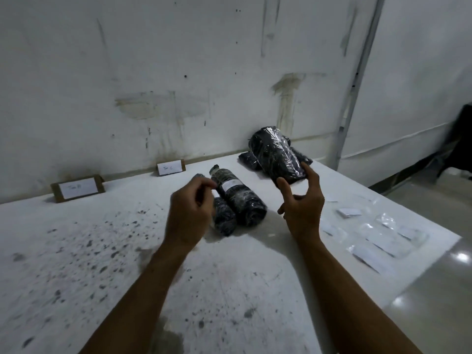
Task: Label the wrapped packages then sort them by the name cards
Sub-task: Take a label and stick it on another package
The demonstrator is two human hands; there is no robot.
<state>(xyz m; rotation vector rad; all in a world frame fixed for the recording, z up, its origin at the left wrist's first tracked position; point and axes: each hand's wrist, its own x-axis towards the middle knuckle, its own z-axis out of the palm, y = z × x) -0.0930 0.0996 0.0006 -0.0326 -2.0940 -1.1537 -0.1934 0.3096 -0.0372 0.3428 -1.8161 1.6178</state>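
Note:
My right hand [301, 200] holds a black package wrapped in clear film [278, 154] by its near end, lifted above the white table [102, 251]. My left hand [190, 210] hovers with fingers curled, pinched together with nothing I can make out between them. Just behind it lie two wrapped dark rolls; the longer one [237, 198] carries a white label, and the shorter one [224, 221] is partly hidden by my left hand. More black packages [249, 159] lie at the back. Two name cards stand near the wall, one at the left [78, 189] and one in the middle [170, 167].
Several small white labels in clear sleeves [378, 241] are spread over the table's right side near its edge. The wall runs close behind the table. A dark object [459, 149] stands on the floor at the far right.

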